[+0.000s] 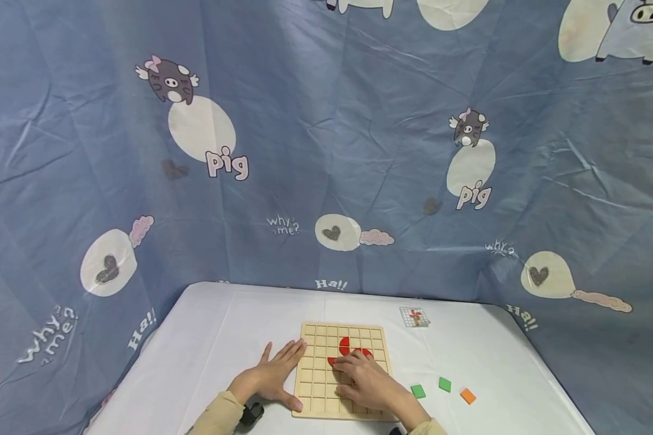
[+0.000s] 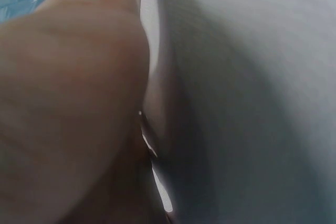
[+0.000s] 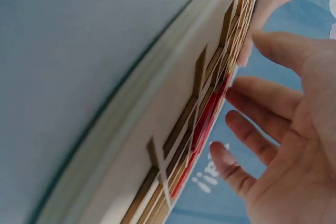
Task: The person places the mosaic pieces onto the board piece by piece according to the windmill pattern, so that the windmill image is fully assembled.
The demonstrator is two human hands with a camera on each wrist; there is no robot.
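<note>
A wooden grid board (image 1: 318, 389) lies on the white table with red curved pieces (image 1: 344, 346) set in its squares. My left hand (image 1: 274, 374), fingers spread, rests at the board's left edge; its wrist view shows mostly blurred skin. Over the board is my right hand (image 1: 369, 382), its loosely bent fingertips at a red piece (image 1: 332, 361) near the middle. From the right wrist view, the fingers of the right hand (image 3: 289, 135) are apart, beside the red pieces (image 3: 205, 121); no piece shows between them. Part of the board lies hidden under this hand.
Right of the board lie two green tiles (image 1: 418, 391) and an orange tile (image 1: 468, 396). A small pattern card (image 1: 415, 316) with a red figure on a grid sits behind them. A blue printed cloth (image 1: 326, 151) hangs around the table (image 1: 239, 326).
</note>
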